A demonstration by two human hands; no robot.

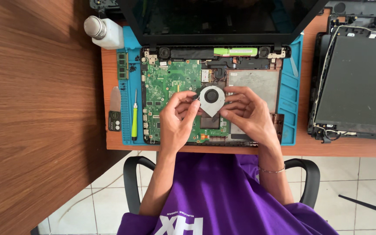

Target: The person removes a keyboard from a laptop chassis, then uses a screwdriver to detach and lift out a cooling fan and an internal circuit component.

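Silver cooling fan pinched between left hand and right hand, raised over the green motherboard mid-surface; fingers curled on its edges, wrists angled inward.

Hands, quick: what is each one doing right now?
Left hand: closed, gripping the left edge of the small round grey metal cooling fan.
Right hand: closed, gripping the fan's right edge.
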